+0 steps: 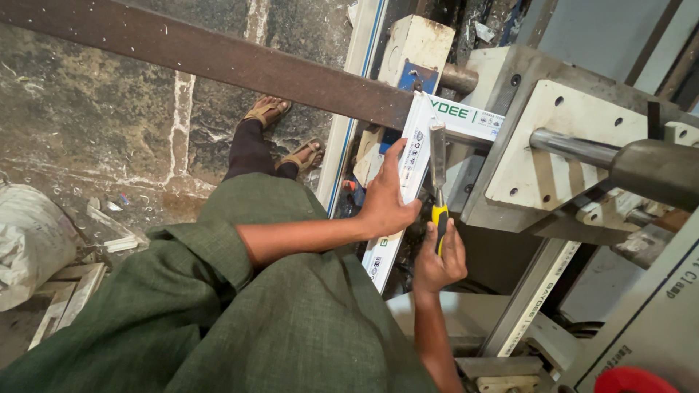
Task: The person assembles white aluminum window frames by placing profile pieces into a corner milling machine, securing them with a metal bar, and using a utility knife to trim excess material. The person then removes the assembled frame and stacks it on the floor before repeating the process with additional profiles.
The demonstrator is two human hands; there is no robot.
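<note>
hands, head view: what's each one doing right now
Left hand: gripping the long white plastic window-frame profile.
Right hand: closed on the yellow-and-black-handled chisel, blade against the profile.

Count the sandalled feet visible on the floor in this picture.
2: one foot further up the stone floor, the other foot nearer the white profile.

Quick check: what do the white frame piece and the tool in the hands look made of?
White profile: likely plastic with printed protective film, smooth and glossy. Chisel: flat bare metal blade with dull shine; its handle looks like yellow-and-black moulded plastic. Left hand steadies the profile; right hand grips the handle.
</note>
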